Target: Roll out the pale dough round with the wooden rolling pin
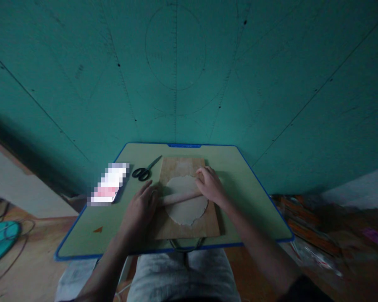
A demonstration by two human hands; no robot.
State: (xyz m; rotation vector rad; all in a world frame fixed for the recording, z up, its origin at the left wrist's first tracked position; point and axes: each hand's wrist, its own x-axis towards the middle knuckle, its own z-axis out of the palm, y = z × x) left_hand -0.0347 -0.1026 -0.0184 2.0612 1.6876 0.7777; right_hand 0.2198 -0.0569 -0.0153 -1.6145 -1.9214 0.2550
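A thin wooden rolling pin [179,198] lies across a flat, roughly round sheet of pale dough [189,214]. The dough has a ragged edge and rests on a wooden board [182,231]. At the pin's left end is my left hand [142,200], its palm over the end and its fingers reaching forward. My right hand [210,183] covers the pin's right end, its fingers bent near the dough's upper right edge. Both ends of the pin are hidden beneath my hands.
Black-handled scissors [143,172] lie left of the board. Farther left is a blurred-out phone-like object [110,184]; a small brown scrap [98,230] lies nearer me. The blue-edged table [239,167] stands against a green wall [189,105]. Clutter [305,226] sits on the floor at right.
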